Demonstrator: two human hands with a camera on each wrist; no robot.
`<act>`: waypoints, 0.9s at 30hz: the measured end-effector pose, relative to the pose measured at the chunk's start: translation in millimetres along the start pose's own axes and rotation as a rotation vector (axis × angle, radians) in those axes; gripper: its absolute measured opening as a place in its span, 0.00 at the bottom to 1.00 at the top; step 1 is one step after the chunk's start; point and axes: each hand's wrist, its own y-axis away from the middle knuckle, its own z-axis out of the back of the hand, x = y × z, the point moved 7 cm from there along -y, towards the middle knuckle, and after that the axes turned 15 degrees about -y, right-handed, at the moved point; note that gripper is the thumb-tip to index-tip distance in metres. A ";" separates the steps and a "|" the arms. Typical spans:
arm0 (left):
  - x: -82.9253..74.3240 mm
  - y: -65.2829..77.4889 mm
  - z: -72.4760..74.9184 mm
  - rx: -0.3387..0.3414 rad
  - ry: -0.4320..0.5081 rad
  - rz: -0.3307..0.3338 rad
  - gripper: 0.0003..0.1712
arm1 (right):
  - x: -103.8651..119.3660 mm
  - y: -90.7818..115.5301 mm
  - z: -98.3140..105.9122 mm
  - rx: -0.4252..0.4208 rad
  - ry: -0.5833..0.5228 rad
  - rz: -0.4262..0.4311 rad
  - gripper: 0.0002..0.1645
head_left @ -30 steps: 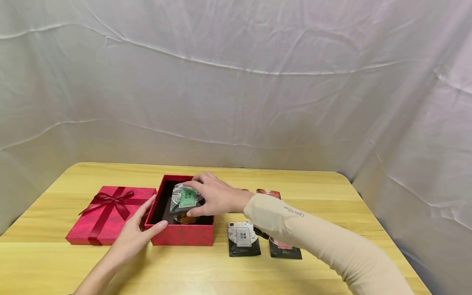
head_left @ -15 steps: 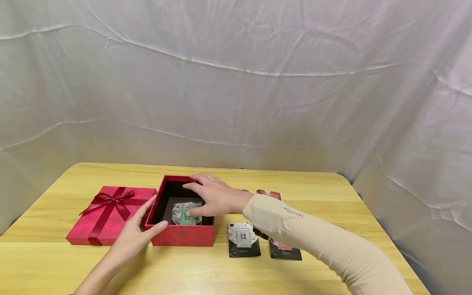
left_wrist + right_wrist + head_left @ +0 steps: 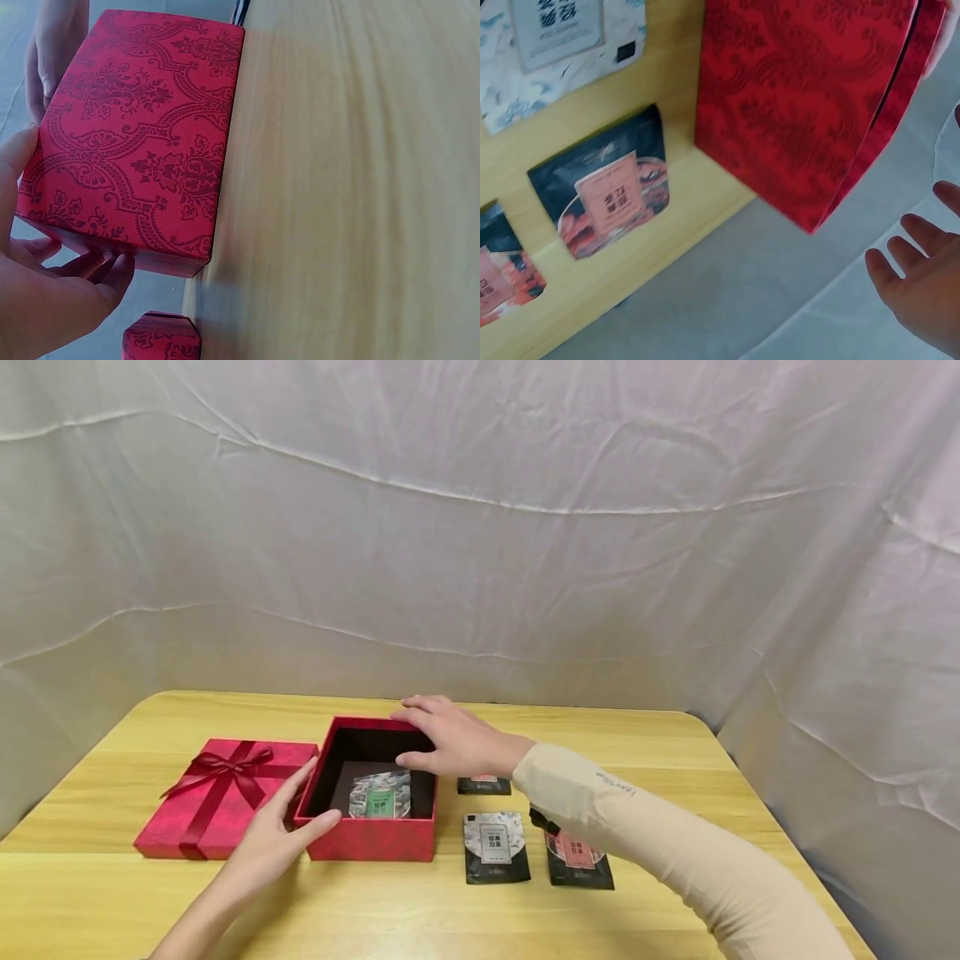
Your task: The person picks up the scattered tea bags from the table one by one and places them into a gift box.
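A red patterned gift box [image 3: 371,838] with a dark inside stands on the table with no lid on it. Inside, at the near end, lies a tea sachet [image 3: 380,793] with a green label. My left hand [image 3: 279,835] holds the box by its near left corner, thumb at the front rim and fingers along the left side; the left wrist view shows those fingers [image 3: 112,271] bent at the wall. Over the box's right rim is my right hand [image 3: 465,737], fingers spread and holding nothing. Its empty fingers also show in the right wrist view.
To the left lies the red lid [image 3: 172,818] with a ribbon bow. Right of the box are a white-labelled tea sachet [image 3: 497,852], a pink-labelled sachet [image 3: 579,864] and another dark sachet [image 3: 483,785]. The right sleeve [image 3: 645,827] covers part of the table behind them.
The green-labelled sachet has gone from the right hand down into the box. The right hand has let go and drawn up and to the right. The left hand stays put.
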 end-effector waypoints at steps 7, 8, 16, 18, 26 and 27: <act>0.5 1.0 -0.7 0.009 0.005 0.014 0.48 | -20.9 8.9 15.3 -0.048 -0.048 -0.025 0.36; 0.3 1.0 -0.8 0.007 0.005 0.013 0.48 | -23.8 11.1 17.2 -0.056 -0.063 -0.027 0.36; -0.4 0.8 -1.0 -0.003 0.016 0.000 0.48 | -43.5 38.9 24.1 -0.135 -0.194 -0.035 0.34; -0.2 0.7 -0.6 -0.004 0.017 -0.001 0.48 | -47.7 46.5 23.6 -0.153 -0.230 -0.033 0.35; 1.4 2.0 0.3 -0.003 0.015 0.012 0.48 | -78.9 71.6 20.2 -0.232 -0.331 -0.080 0.35; 1.5 2.3 0.4 -0.002 0.014 0.012 0.48 | -84.4 74.4 19.9 -0.241 -0.344 -0.093 0.35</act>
